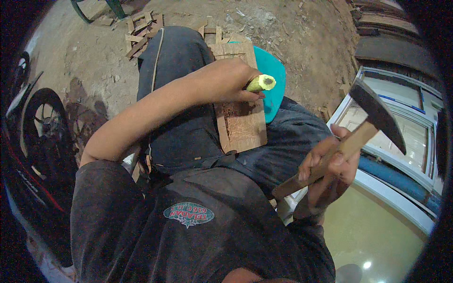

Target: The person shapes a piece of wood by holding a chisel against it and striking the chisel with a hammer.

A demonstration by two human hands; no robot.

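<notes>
My left hand (229, 79) is closed round the yellow handle of a chisel (263, 83), whose worn top end points up and to the right. Its blade is hidden beneath the hand. Under it, a light brown wooden board (245, 134) with a carved recess lies across my lap. A turquoise plastic surface (274, 78) shows from behind the board's right side. Off to the right, my right hand (328, 162) grips a hammer (379, 113) by its wooden handle. The dark metal head is raised, tilted and apart from the chisel.
Wood offcuts (141, 30) lie piled on the dirt floor (321, 56) beyond my knees. A motorcycle (47, 122) stands at the left. White-framed panels (401, 127) and a pale shiny surface (373, 226) are close on the right. Green furniture legs (114, 8) show at the far left.
</notes>
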